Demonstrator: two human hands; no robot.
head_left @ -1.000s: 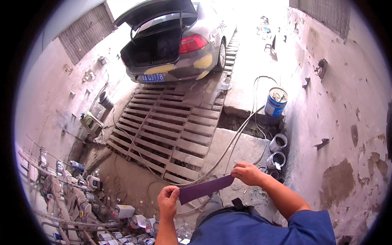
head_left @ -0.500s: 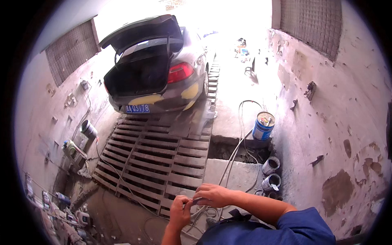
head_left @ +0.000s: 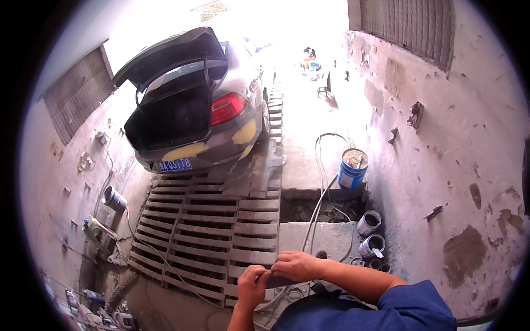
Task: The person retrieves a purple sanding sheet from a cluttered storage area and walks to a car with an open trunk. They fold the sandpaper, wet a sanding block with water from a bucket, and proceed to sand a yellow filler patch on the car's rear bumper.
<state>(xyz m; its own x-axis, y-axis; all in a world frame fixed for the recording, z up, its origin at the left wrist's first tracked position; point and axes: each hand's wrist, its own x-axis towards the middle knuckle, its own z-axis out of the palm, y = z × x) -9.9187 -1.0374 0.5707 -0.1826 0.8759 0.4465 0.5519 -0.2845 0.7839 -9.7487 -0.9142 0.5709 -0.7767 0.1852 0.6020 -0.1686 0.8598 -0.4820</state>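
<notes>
A sheet (head_left: 277,282) is already pinched by the left hand (head_left: 253,284) and the right hand (head_left: 296,266), close together before the grate's (head_left: 259,204) near right corner; whether a fold is finished cannot be told. The car (head_left: 221,136), yellow-patched, is untouched by either, at the grate's far edge.

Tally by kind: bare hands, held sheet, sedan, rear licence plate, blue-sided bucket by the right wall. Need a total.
Bare hands: 2 (left hand, right hand)
Dark sheet: 1
Sedan: 1
Rear licence plate: 1
Blue-sided bucket: 1
Total: 6
</notes>
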